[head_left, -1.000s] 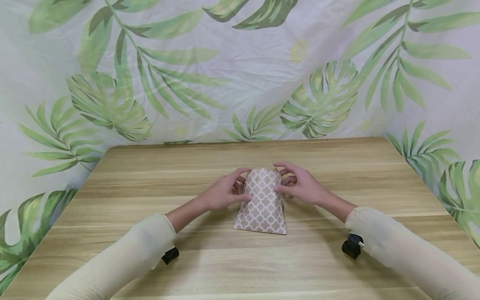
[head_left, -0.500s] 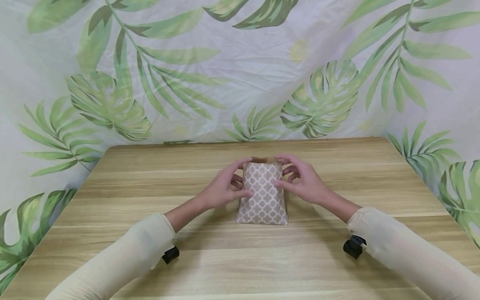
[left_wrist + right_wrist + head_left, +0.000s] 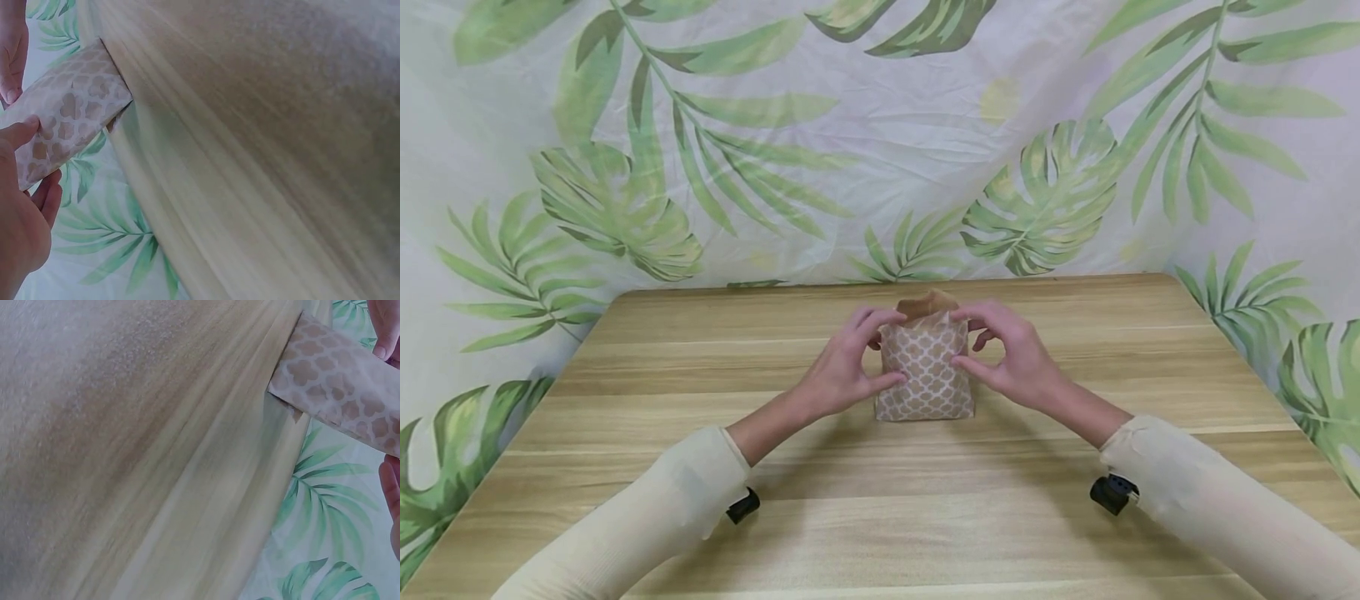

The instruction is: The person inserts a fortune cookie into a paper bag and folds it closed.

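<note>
A small brown paper bag (image 3: pixel 925 375) with a white lattice pattern stands upright in the middle of the table, its mouth parted so the plain brown inside of the back panel shows. My left hand (image 3: pixel 842 362) grips its left side, thumb on the front and index finger at the top edge. On the other side my right hand (image 3: pixel 1017 354) holds the bag the same way, mirrored. The left wrist view shows the bag (image 3: pixel 75 112) tapering to its bottom edge near the wood. The fingers behind the bag are partly hidden. What lies inside cannot be seen.
The wood-grain table (image 3: pixel 895 517) stretches around the bag, with its far edge just behind. A white cloth with green leaves (image 3: pixel 895 150) hangs behind and at both sides. Dark wrist devices (image 3: pixel 1112 493) sit under the cream sleeves (image 3: pixel 1217 508).
The bag has tipped from leaning back to more upright, its lower edge moving away from me. Its mouth has spread and the brown inside has come into view. Both hands have risen slightly.
</note>
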`<state>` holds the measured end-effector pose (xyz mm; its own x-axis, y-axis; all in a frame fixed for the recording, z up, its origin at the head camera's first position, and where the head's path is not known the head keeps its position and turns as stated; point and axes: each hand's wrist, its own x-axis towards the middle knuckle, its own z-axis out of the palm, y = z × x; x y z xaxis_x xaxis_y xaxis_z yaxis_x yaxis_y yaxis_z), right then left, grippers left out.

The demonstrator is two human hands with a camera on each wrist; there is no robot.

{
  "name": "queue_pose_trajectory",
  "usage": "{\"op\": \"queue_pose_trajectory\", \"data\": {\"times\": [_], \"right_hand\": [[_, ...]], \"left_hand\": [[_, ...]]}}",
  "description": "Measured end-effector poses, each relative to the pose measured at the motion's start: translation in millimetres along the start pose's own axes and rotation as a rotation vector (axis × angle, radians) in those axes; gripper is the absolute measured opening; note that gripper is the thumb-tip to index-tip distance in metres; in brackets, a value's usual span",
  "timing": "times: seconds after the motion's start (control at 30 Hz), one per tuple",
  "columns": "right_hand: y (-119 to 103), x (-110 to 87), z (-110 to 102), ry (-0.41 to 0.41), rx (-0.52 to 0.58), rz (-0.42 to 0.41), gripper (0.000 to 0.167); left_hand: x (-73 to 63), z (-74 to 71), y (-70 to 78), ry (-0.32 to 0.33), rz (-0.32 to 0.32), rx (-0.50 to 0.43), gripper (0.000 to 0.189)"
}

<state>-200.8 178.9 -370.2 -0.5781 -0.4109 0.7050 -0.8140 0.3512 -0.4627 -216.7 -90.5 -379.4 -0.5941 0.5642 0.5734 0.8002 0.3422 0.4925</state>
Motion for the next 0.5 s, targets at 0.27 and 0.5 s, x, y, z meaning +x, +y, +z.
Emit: {"op": "queue_pose_trajectory", "data": {"times": [0.27,0.5], "right_hand": [[-6.1,2.9,-1.5,-0.002,-0.095,-0.131,0.057],[-8.8,4.1,-3.1,-0.039,-0.181,-0.151,0.056]], "left_hand": [[3.6,-1.9,1.9,0.019,0.119,0.111,0.071],[6.0,-5.6,6.2,-0.021,0.116,0.192,0.067]]}}
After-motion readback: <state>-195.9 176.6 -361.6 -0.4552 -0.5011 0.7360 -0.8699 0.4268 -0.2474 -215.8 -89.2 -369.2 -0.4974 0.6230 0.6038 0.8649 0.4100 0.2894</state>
